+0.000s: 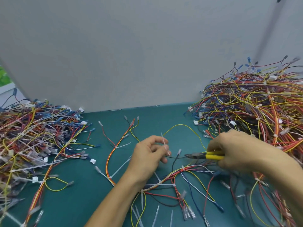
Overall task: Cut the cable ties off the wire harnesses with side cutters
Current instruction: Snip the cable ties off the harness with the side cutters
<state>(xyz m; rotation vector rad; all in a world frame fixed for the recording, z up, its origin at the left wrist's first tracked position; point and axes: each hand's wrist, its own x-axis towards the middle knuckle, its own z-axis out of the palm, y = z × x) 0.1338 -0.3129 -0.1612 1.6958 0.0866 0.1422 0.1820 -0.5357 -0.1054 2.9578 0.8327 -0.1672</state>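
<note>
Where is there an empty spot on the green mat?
Two bare patches on the teal mat: front left, between the left heap of coloured wire harnesses and the left forearm; and at the back, between the grey wall panel and the thin yellow wire loop. The right heap and the mat's front right are crowded.

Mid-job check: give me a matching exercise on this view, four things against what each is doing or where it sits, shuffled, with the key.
Things:
1. left hand
2. right hand
3. loose cable ties
4. tallest harness pile

States or places:
A. heaped at the far right against the wall
B. pinches a white cable tie
C. lie on the green mat at the near edge
D. grips the yellow-handled side cutters

Pairs: 1-B, 2-D, 3-C, 4-A.
</note>
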